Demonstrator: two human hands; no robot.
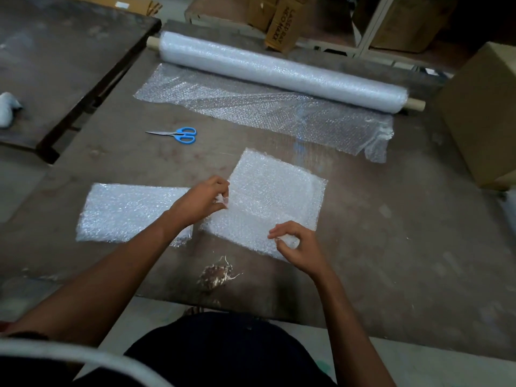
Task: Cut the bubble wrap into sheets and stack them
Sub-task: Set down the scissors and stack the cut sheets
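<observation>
Clear cut bubble-wrap sheet (268, 196) lay mid-table, skewed | left hand (205, 198) pinched its left edge | right hand (297, 247) pinched its near corner | second sheet (125, 210) lay flat at left | blue-handled scissors (178, 134) and long white roll (282, 71) lay farther off on brown table (391, 233)

Head-worn wide-angle view, facing forward and down, close above the table (391, 247)
</observation>
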